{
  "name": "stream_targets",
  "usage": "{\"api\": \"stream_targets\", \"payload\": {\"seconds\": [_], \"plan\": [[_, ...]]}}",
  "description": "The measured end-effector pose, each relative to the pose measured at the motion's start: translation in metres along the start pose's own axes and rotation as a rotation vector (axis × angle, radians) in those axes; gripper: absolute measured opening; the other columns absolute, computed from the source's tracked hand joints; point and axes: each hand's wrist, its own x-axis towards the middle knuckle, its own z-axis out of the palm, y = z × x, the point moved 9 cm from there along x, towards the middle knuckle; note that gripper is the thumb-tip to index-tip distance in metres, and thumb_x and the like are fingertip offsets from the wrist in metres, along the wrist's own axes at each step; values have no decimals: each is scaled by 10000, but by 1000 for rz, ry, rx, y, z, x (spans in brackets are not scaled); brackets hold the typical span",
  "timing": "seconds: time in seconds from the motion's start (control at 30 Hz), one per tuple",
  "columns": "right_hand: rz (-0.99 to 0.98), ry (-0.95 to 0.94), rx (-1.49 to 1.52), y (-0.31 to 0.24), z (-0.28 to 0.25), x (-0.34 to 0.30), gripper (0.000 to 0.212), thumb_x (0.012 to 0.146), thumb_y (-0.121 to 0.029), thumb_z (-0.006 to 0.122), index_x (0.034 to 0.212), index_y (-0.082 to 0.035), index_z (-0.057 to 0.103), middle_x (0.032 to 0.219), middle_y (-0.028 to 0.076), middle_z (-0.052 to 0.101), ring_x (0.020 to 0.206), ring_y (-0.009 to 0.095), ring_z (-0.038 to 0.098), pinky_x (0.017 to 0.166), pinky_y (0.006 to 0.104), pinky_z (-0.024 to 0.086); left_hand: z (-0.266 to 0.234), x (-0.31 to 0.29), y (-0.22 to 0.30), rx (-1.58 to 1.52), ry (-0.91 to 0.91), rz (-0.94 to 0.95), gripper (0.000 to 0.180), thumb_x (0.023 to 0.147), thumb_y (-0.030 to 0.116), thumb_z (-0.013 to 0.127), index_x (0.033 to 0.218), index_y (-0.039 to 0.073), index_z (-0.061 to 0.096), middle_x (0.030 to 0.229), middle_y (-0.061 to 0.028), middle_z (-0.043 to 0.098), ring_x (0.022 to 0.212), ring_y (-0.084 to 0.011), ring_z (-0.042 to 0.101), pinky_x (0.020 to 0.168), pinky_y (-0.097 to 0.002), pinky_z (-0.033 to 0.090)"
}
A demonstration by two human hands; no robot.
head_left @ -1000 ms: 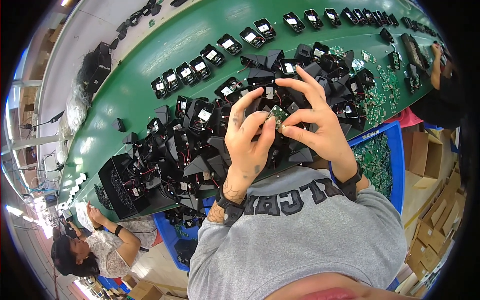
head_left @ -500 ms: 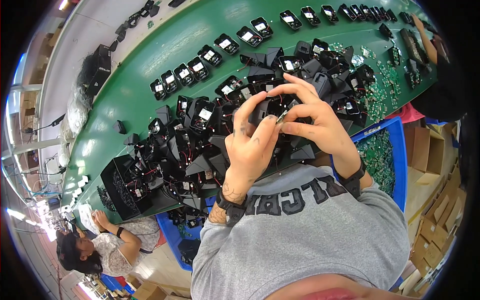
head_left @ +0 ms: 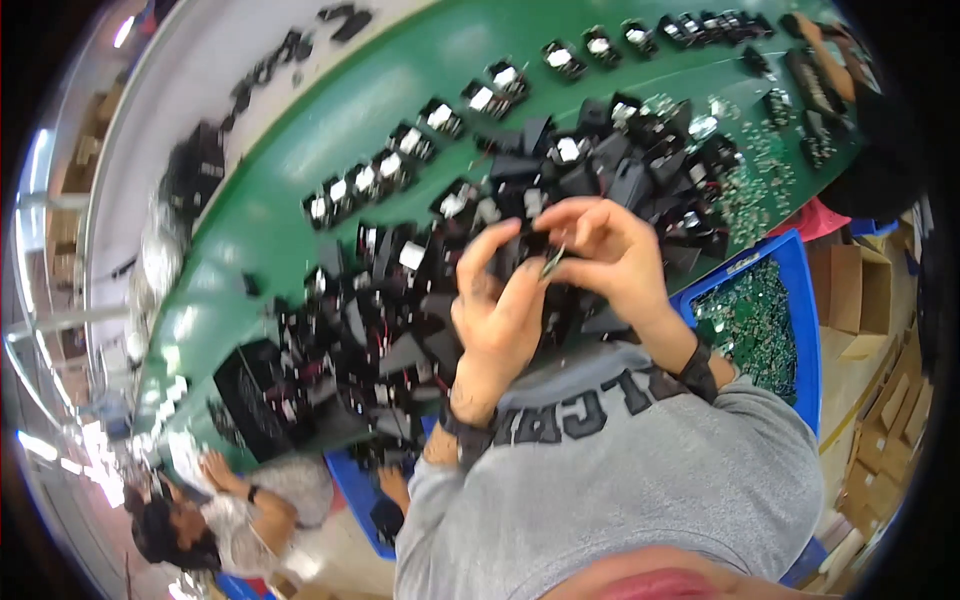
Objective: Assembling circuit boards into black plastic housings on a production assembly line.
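Note:
Above the heap of black housings [head_left: 400,350], my two hands meet at a small, thin circuit board [head_left: 552,262], blurred and seen nearly edge-on. My right hand [head_left: 622,262] pinches it from the right between thumb and finger, its other fingers curled above. From the left, the thumb tip of my left hand [head_left: 498,325] presses at the board's edge, while its index finger arches up, apart from it. Red wires and white-labelled parts show inside some housings below. Just what lies between my fingertips is partly hidden.
A row of open black housings [head_left: 440,117] runs along the far side of the green table [head_left: 250,215]. Blue bins stand at the near edge; the right bin [head_left: 808,340] holds green boards. A black box [head_left: 255,395] sits left, near a seated co-worker [head_left: 240,525].
The whole view has shifted and blurred slightly. My right hand's upper fingers have curled in, and the board stays between my hands. At the left bin, another person's hand has come into sight.

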Motion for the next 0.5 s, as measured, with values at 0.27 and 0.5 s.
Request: {"api": "stream_targets", "payload": {"seconds": [0.27, 0.5], "plan": [[25, -130, -180, -10, 7, 0, 413, 739, 15, 738, 1121, -12, 586, 1077, 56, 567, 1096, 177, 554, 951, 315, 456, 3, -1, -12, -99, -40, -127, 67, 839, 1, 568, 878, -8, 622, 1171, -167, 538, 860, -214, 570, 671, -258, 454], [-329, -267, -680, -55, 16, -2, 174, 760, -124, 737, 918, -60, 704, 892, 46, 639, 904, 218, 550, 805, 331, 448, 12, -4, -33, -396, -257, -358, 121, 866, 90, 574, 919, -9, 618, 1122, -134, 577, 905, -190, 561, 701, -256, 446]]}}
